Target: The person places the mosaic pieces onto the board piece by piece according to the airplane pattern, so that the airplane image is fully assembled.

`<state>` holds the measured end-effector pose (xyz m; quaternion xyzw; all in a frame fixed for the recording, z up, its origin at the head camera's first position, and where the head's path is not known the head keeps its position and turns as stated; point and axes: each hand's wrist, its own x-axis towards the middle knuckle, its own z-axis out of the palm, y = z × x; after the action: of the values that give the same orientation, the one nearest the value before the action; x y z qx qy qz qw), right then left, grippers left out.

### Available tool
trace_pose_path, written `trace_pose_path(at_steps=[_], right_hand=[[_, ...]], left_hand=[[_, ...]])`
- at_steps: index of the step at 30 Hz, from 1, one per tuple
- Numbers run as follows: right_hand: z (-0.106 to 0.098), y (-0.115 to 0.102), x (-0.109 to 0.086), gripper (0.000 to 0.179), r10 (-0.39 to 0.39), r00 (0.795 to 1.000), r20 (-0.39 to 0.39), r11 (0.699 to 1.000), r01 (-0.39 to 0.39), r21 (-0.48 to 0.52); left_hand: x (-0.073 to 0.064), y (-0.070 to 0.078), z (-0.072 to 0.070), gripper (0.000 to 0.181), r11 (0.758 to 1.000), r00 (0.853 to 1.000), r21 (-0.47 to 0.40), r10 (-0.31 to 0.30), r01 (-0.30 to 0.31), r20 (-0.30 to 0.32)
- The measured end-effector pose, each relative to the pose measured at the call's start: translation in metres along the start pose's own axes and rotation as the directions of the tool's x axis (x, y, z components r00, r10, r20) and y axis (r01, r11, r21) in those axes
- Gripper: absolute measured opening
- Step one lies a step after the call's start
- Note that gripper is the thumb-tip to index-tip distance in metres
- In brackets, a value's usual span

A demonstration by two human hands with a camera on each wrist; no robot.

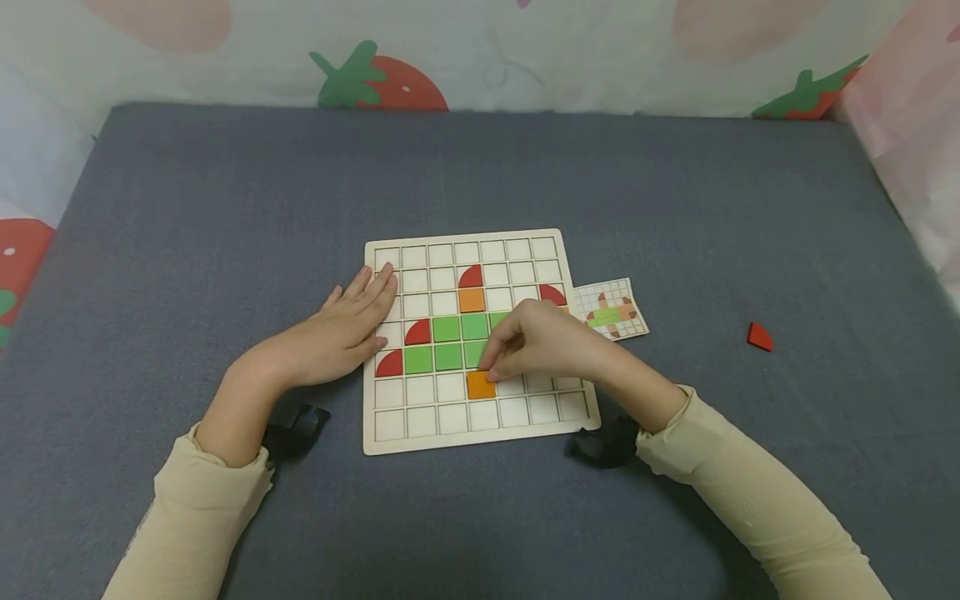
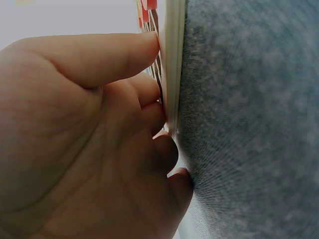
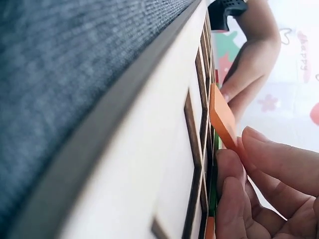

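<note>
A pale wooden grid board (image 1: 369, 417) lies on the table, partly filled with coloured tiles. My left hand (image 1: 322, 342) rests along its left side with extended fingers; the left wrist view shows the thumb (image 2: 134, 52) at the board's edge. Between thumb and fingers, my right hand (image 1: 551, 337) pinches an orange square tile (image 1: 478, 386) over a lower cell. In the right wrist view this tile (image 3: 223, 117) tilts above the grid. Green squares (image 1: 447, 357) fill the middle cells, with red quarter-circle tiles (image 1: 390, 363) around them. The right hand hides part of the grid.
A small pattern card (image 1: 613, 310) lies against the board's right side. Farther right on the grey cloth is a loose red quarter-circle tile (image 1: 760, 337). Black wrist straps (image 1: 296, 432) sit below both wrists. A strawberry-print curtain (image 1: 600, 58) hangs behind the table.
</note>
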<state>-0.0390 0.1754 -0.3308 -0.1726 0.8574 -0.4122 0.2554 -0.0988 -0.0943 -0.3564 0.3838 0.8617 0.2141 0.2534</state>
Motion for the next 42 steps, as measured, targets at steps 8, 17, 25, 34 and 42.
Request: trace_pose_path(at_steps=[8,17,25,34,42], right_hand=[[-0.003,0.005,-0.003,0.007,-0.01,1.0,-0.002,0.998,0.01,0.066],[-0.025,0.019,-0.023,0.009,0.047,0.997,-0.055,0.991,-0.039,0.129],[-0.046,0.038,-0.052,0.013,0.133,0.981,-0.144,0.978,-0.107,0.178],[-0.063,0.055,-0.09,0.022,0.255,0.929,-0.269,0.964,-0.222,0.15],[-0.074,0.073,-0.126,0.026,0.283,0.889,-0.36,0.959,-0.26,0.112]], left_hand=[[0.0,0.0,0.0,0.066,1.0,1.0,0.003,0.002,-0.002,0.001],[0.001,0.001,-0.001,0.066,1.0,1.0,-0.002,0.006,-0.006,0.008],[0.002,0.001,0.0,0.065,1.0,1.0,-0.009,0.011,-0.011,0.019],[0.002,0.003,-0.002,0.066,1.0,1.0,-0.007,0.005,-0.005,0.023],[0.0,0.003,0.0,0.065,1.0,1.0,-0.011,0.013,-0.013,0.02]])
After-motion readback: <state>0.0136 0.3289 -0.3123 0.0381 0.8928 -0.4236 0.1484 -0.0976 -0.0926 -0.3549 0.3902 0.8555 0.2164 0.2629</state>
